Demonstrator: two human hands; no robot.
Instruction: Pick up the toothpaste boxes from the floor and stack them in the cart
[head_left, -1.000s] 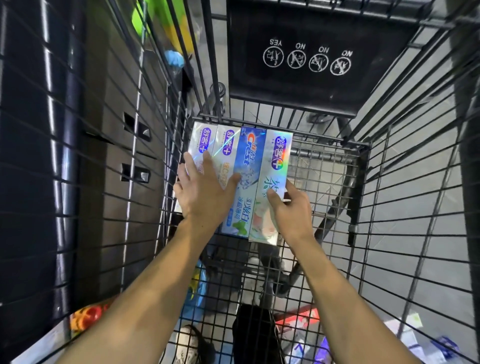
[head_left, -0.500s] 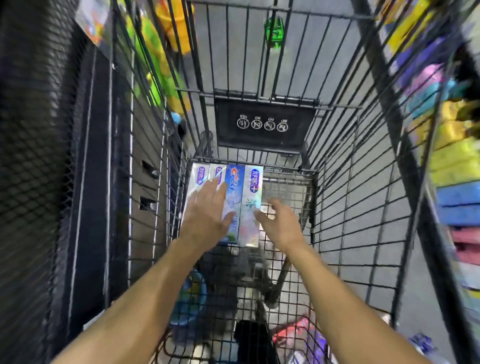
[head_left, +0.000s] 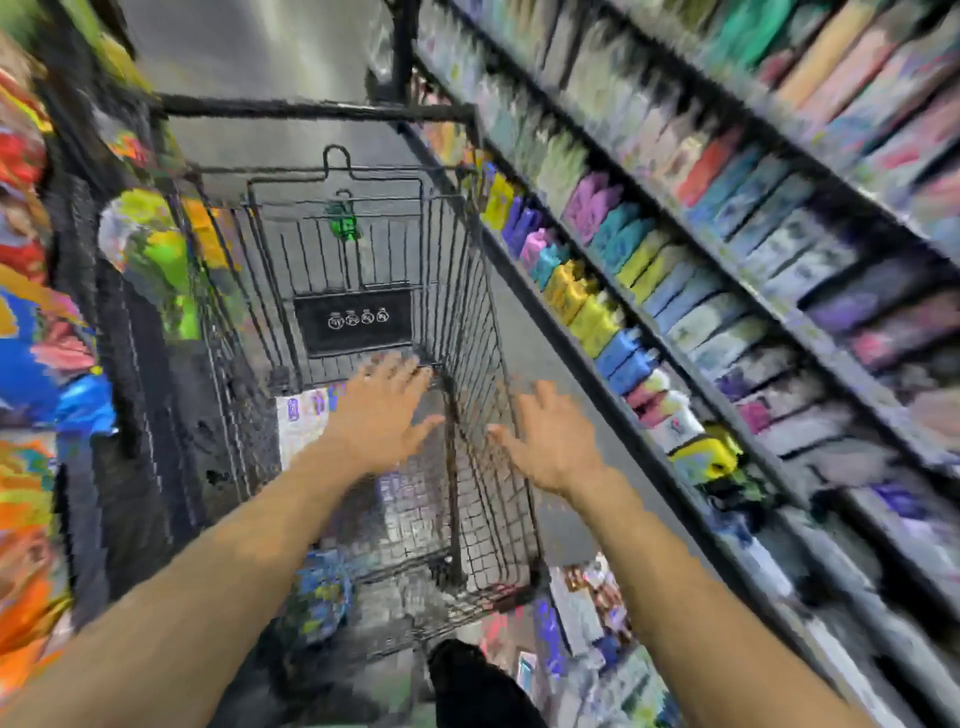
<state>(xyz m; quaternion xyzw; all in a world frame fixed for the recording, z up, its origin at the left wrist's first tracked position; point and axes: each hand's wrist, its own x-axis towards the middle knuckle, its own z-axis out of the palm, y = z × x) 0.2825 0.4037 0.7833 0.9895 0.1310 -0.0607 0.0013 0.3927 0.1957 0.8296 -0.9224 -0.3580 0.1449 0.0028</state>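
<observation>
The frame is heavily blurred by motion. A black wire shopping cart (head_left: 467, 291) stands in front of me. Several toothpaste boxes (head_left: 304, 415) lie side by side on its floor at the far left, partly hidden by my left arm. My left hand (head_left: 384, 410) hovers above the cart with fingers spread and holds nothing. My right hand (head_left: 553, 434) is raised over the cart's right wall, fingers also spread and empty. More boxes (head_left: 582, 613) lie on the floor to the right of the cart, near its front corner.
Store shelves (head_left: 727, 291) full of colourful packages run along the right side, close to the cart. Bright packages (head_left: 31, 312) hang on the left. A black placard (head_left: 353, 319) hangs on the cart's far end. A dark shoe (head_left: 472, 680) shows at the bottom.
Both hands have lifted off the toothpaste boxes and risen out of the cart, drifting right. The view has swung up and to the right, revealing the shelves.
</observation>
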